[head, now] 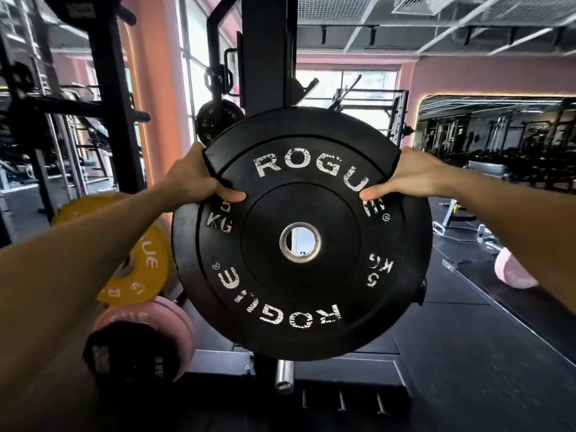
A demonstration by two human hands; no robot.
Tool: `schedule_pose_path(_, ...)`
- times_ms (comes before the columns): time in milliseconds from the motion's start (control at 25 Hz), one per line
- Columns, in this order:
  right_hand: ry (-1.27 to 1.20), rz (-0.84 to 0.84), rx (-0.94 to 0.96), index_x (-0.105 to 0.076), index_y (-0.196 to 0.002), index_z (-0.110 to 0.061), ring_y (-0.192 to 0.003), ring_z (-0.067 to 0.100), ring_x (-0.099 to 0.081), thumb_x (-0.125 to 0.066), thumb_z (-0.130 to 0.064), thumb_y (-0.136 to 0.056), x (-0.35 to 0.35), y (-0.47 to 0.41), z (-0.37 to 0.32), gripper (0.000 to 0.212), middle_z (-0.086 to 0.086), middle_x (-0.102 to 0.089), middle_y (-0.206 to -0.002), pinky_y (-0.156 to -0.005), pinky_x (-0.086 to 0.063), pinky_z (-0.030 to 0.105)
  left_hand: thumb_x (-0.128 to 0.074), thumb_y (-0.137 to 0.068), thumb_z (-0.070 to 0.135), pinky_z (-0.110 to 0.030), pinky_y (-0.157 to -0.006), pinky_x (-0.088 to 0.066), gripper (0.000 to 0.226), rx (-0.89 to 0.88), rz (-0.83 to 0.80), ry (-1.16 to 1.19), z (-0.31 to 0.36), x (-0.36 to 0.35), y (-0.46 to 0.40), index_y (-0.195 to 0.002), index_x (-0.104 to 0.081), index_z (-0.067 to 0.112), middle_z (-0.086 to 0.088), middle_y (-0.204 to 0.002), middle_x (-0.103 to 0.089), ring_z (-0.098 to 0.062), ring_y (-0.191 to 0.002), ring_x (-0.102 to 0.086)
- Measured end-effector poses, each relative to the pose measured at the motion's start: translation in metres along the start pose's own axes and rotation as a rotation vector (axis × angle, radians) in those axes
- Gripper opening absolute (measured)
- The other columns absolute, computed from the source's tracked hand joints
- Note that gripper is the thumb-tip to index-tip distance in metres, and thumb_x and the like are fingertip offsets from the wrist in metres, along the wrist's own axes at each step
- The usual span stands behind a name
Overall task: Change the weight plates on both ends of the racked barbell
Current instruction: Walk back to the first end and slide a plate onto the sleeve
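Note:
A black 5 kg Rogue bumper plate (300, 269) fills the middle of the head view, held upright in the air with its face toward me. My left hand (194, 177) grips its upper left rim, thumb on the face. My right hand (411, 177) grips the upper right rim the same way. Daylight shows through the plate's steel centre hole (300, 242); nothing is in it. Below the plate, a short chrome peg (284, 377) sticks out toward me from the rack's base. The barbell itself cannot be made out.
A black rack upright (268, 51) rises right behind the plate. At lower left, stored plates sit on rack pegs: yellow (140, 260), pink (168, 319) and a small black one (131, 353). Another black plate (215, 120) hangs higher up. A pink plate (511, 272) lies on the dark floor at right.

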State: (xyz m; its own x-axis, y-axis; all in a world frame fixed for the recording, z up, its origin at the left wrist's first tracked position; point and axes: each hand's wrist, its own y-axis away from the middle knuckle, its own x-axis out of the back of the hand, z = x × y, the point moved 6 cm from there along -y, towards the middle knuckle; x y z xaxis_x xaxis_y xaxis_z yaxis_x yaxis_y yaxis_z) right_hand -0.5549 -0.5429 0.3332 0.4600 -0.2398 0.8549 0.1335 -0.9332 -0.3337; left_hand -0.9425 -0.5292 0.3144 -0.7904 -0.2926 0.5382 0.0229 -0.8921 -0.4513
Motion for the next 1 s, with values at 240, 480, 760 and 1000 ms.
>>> schedule_pose_path(240, 0.003, 0.005, 0.010, -0.070, -0.101, -0.033, -0.094, 0.013, -0.067, -0.081, -0.081, -0.029, -0.100, 0.044, 0.051, 0.087, -0.012, -0.073, -0.096, -0.090, -0.054, 0.037, -0.100, -0.022, 0.057, -0.046, -0.086, -0.059, 0.101, 0.030, -0.023, -0.092, -0.109, -0.070, 0.038, -0.109, -0.064, 0.021, 0.006, -0.094, -0.077, -0.023, -0.094, -0.072)
schedule_pose_path(480, -0.006, 0.010, 0.017, -0.069, -0.102, -0.033, -0.094, 0.012, -0.066, -0.084, -0.075, -0.036, -0.187, 0.089, 0.085, 0.080, -0.012, -0.072, -0.097, -0.087, -0.053, 0.035, -0.099, -0.018, 0.059, -0.042, -0.083, -0.060, 0.102, 0.068, -0.012, -0.080, -0.185, -0.119, 0.095, -0.108, -0.063, 0.027, 0.006, -0.096, -0.076, -0.022, -0.094, -0.072)
schedule_pose_path(760, -0.012, -0.009, -0.029, -0.069, -0.101, -0.028, -0.091, 0.011, -0.064, -0.089, -0.061, -0.050, -0.270, 0.147, 0.101, 0.064, -0.012, -0.070, -0.094, -0.074, -0.046, 0.028, -0.100, -0.048, 0.023, -0.033, -0.084, -0.046, 0.086, 0.061, -0.027, -0.023, -0.215, -0.155, 0.183, -0.113, -0.043, 0.020, 0.012, -0.093, -0.062, -0.019, -0.099, -0.059)
schedule_pose_path(1000, -0.045, -0.050, -0.091, -0.071, -0.090, -0.028, -0.087, 0.007, -0.064, -0.090, -0.057, -0.051, -0.312, 0.166, 0.111, 0.052, -0.014, -0.070, -0.088, -0.073, -0.047, 0.028, -0.100, -0.047, 0.030, -0.037, -0.084, -0.048, 0.087, 0.099, -0.067, -0.064, -0.251, -0.169, 0.204, -0.112, -0.043, 0.020, 0.006, -0.098, -0.064, -0.023, -0.103, -0.060)
